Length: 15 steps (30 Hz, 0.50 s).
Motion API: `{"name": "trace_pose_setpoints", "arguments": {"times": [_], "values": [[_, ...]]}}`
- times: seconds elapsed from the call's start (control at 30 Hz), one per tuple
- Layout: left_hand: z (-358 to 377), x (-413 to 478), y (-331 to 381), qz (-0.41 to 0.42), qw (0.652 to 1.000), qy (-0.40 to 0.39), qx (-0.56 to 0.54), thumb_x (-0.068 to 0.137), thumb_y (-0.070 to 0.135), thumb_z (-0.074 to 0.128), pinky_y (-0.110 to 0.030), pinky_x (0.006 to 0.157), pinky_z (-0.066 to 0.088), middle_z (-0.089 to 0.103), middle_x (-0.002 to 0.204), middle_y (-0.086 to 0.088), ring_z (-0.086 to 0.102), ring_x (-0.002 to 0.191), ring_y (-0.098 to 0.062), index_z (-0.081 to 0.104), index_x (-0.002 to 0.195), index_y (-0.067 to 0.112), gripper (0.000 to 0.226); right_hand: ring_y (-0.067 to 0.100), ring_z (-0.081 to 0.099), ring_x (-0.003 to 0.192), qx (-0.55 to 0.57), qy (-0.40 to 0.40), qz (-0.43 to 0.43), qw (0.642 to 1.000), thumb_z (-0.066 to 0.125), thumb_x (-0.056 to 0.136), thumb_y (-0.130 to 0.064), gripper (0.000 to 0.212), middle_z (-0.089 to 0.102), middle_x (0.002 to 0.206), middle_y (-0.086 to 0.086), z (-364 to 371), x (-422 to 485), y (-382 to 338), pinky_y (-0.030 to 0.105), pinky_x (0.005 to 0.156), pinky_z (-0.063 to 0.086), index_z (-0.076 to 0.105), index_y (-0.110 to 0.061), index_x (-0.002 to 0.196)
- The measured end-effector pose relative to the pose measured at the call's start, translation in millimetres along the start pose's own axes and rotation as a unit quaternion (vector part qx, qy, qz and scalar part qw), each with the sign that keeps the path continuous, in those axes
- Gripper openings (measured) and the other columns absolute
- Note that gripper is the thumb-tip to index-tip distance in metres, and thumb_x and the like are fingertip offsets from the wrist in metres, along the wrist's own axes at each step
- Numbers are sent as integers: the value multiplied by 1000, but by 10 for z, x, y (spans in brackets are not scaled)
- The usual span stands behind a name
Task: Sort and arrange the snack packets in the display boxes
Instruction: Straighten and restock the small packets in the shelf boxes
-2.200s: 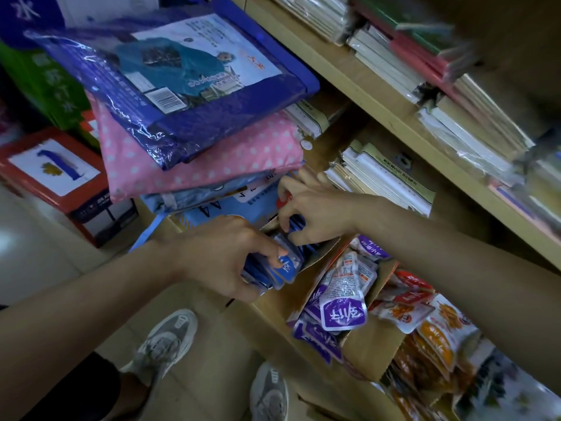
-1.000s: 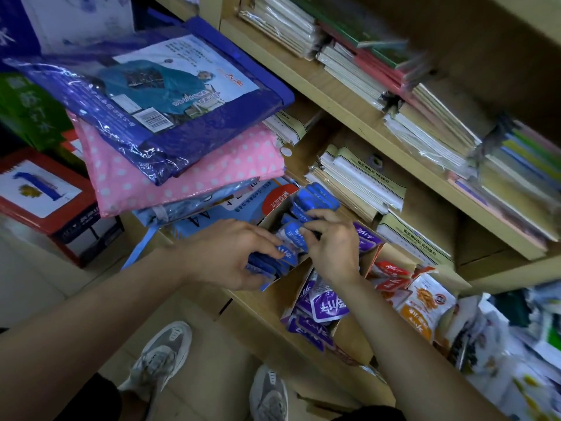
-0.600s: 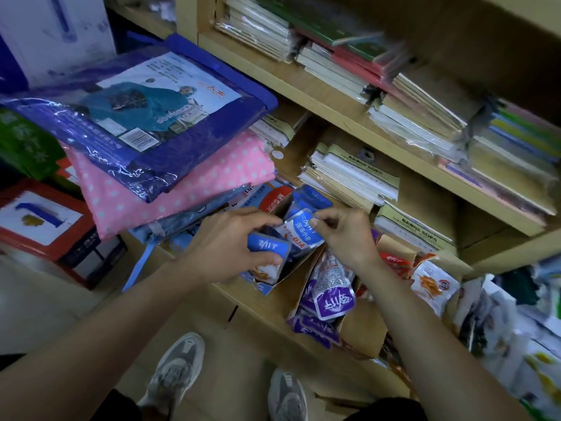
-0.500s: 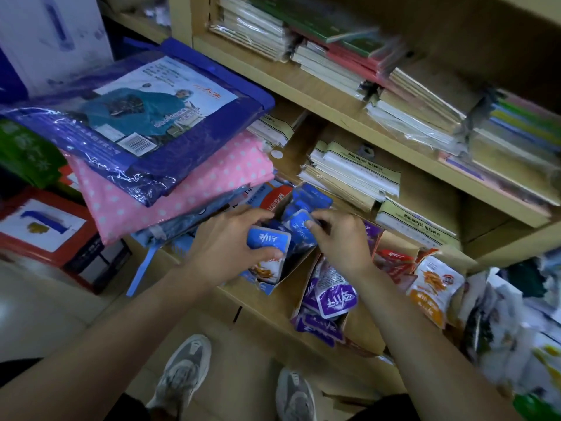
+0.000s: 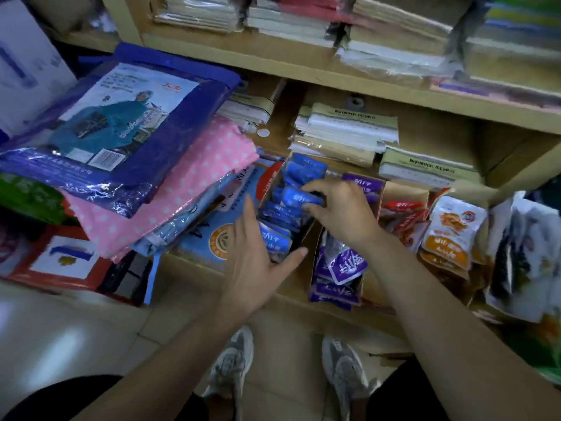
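At the blue packets (image 5: 285, 208), right hand (image 5: 343, 211) pinches one; left hand (image 5: 255, 262) touches them, grip open.

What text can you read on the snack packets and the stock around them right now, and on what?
"劲仔", white and upside down, on the front purple packet; the blue packets seem to carry the same characters.
Orange packets: white characters, too blurred to read.
Raincoat pack: red characters, a barcode and small print, all too blurred.
Notebook stacks: printed lines on the spines, too small.
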<state>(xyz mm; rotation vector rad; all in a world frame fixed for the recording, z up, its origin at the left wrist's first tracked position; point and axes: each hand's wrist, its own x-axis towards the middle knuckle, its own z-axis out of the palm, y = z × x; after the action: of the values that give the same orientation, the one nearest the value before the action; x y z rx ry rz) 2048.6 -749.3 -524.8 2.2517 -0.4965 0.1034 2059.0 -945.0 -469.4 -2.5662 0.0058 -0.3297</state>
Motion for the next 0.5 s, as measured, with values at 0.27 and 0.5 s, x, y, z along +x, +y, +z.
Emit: {"name": "trace_pose_setpoints", "arguments": {"times": [0.27, 0.5], "values": [[62, 132, -10, -36, 998, 41, 10, 77, 46, 84, -31, 104, 33, 48, 141, -6, 39, 126, -22, 15, 159, 9, 113, 18, 71, 86, 57, 33, 36, 997, 79, 85, -14, 13, 77, 90, 5, 48, 42, 1, 38, 87, 56, 79, -11, 98], [-191, 455, -4, 23, 998, -44, 44, 80, 44, 81, -28, 105, 29, 39, 151, -2, 29, 134, -14, 14, 161, 14, 109, 13, 71, 83, 146, 33, 129, 980, 79, 85, -9, 8, 75, 88, 2, -28, 94, -50, 28, 78, 59, 79, -13, 91]]}}
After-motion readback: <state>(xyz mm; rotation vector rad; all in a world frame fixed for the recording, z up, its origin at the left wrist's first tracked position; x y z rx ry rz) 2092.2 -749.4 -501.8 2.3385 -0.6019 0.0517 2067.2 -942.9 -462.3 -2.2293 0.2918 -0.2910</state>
